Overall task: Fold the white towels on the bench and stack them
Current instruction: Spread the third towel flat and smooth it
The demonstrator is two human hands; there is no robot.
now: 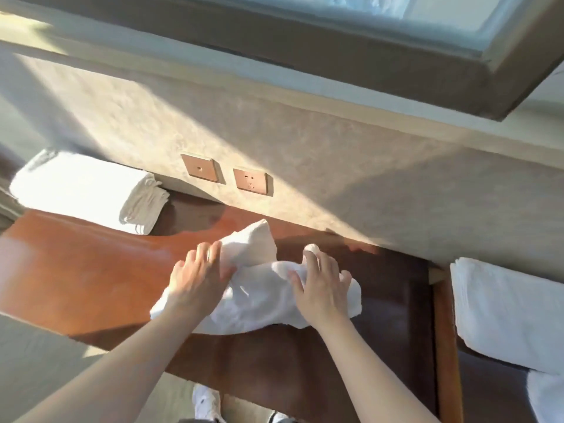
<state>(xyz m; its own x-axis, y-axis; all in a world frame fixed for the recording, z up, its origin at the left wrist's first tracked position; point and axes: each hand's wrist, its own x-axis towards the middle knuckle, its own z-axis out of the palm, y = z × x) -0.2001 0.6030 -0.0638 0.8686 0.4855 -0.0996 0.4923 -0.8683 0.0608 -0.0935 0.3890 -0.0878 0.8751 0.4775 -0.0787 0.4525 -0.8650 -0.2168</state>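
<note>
White crumpled cloth towel (259, 288) lay on the reddish-brown wooden tabletop (76, 264), left hand (198, 276) and right hand (320, 285) pressing it with fingers spread.

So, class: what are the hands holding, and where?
Both rest on the crumpled towel: left hand at its left edge, right hand on its right part. No grip shows.

Wall (305, 141) behind counter – beige, mottled, sunlit in bands. Two copper-coloured wall plates on it, side by side: left plate (200, 168) with a single hole, socket (251, 181) to its right. Window frame (366, 53) above. White shoes (206, 403) on floor, bottom edge.
</note>
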